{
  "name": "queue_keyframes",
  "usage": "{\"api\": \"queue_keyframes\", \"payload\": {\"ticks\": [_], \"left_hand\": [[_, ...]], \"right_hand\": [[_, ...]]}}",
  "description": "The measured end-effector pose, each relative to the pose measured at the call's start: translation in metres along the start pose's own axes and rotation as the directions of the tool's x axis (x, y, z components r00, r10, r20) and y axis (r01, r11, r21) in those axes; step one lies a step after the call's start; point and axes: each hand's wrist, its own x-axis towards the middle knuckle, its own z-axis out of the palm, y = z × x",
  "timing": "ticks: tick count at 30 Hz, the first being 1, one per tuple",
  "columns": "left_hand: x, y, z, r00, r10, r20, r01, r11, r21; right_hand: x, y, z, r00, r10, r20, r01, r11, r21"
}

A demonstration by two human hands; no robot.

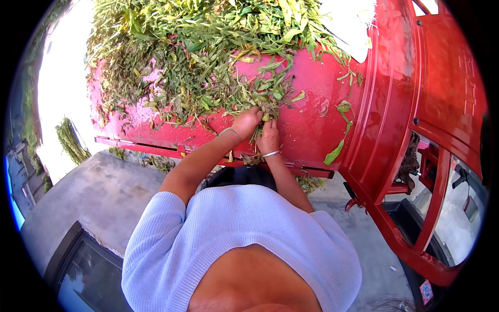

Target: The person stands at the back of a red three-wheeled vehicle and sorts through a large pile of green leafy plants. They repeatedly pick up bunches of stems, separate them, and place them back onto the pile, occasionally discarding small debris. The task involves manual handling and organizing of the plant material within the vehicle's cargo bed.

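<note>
My left hand (246, 125) is closed at the near side of a red metal truck bed (306, 125), its fingers around leafy stems. Close beside it, my right hand (268, 138) is closed on the same bunch of leafy stems (269, 106), whose withered leaves stick up past my fingertips. Some stem ends hang down between the two hands. Beyond them spreads a heap of cut green leafy plants (197, 57), browner toward the near side. A few loose leaves (334, 153) lie on the bed to my right. My fingertips are partly hidden by leaves.
A low red edge rail (140, 147) runs along the bed just in front of my body. The red cab frame (384, 104) rises at the right. A white sheet-like thing (348, 26) lies at the far right. Leafy stalks (70, 141) stand at the left near concrete ground (104, 182).
</note>
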Motion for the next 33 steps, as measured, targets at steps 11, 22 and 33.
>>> {"api": "queue_keyframes", "payload": {"ticks": [11, 22, 33], "left_hand": [[-0.033, -0.028, 0.003, 0.771, -0.635, -0.05, 0.463, 0.612, -0.641], [-0.023, 0.067, -0.061, 0.965, -0.203, 0.167, 0.262, 0.689, -0.675], [-0.072, 0.099, -0.039, 0.95, 0.212, 0.229, -0.204, 0.977, -0.062]], "right_hand": [[0.099, 0.056, -0.083, 0.93, 0.241, 0.277, -0.146, 0.935, -0.323], [0.029, -0.008, -0.068, 0.971, -0.231, -0.059, 0.238, 0.919, 0.314], [-0.061, 0.094, -0.167, 0.855, 0.446, -0.267, -0.188, 0.744, 0.641]]}}
